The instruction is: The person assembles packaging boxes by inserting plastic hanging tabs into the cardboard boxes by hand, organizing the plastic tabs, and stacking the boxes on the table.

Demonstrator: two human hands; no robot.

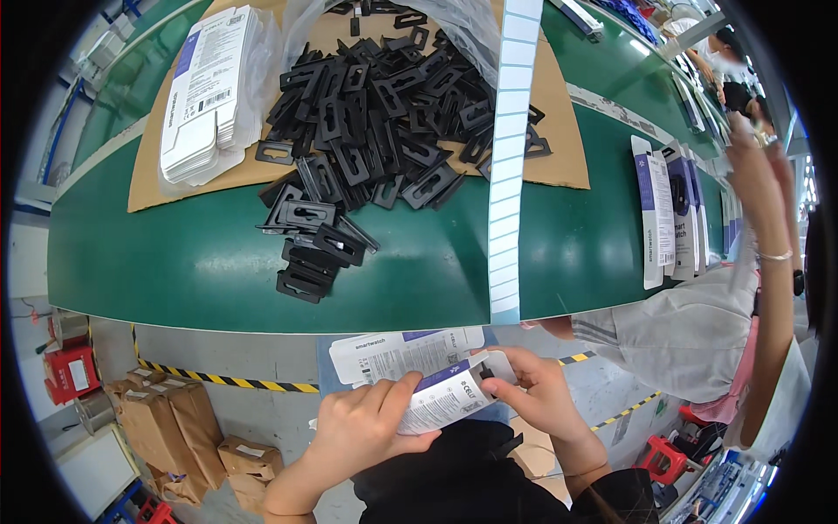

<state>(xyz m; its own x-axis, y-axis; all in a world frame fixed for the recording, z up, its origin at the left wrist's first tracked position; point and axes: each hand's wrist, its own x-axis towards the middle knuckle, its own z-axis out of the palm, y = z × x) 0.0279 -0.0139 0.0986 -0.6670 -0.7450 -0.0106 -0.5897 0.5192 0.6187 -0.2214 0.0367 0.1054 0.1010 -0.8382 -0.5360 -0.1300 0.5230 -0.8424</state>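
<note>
A small white and purple smartwatch carton point(445, 402) is held between my hands over my lap, lying tilted with its right end open. My left hand point(362, 424) wraps round its left part, thumb below and fingers on top. At the open end my right hand point(537, 393) grips the carton's flap, its thumb beside a black plastic insert point(483, 372) that shows in the opening. How deep this insert sits is hidden. Just beyond, flat unfolded cartons point(371, 360) lie between me and the bench edge.
A heap of black plastic inserts point(367, 122) covers cardboard point(559, 131) on the green bench point(175, 271). Flat cartons point(205, 96) are stacked left; a label strip point(506, 192) hangs down. Filled cartons point(676, 210) stand right, beside a co-worker's arm point(759, 210).
</note>
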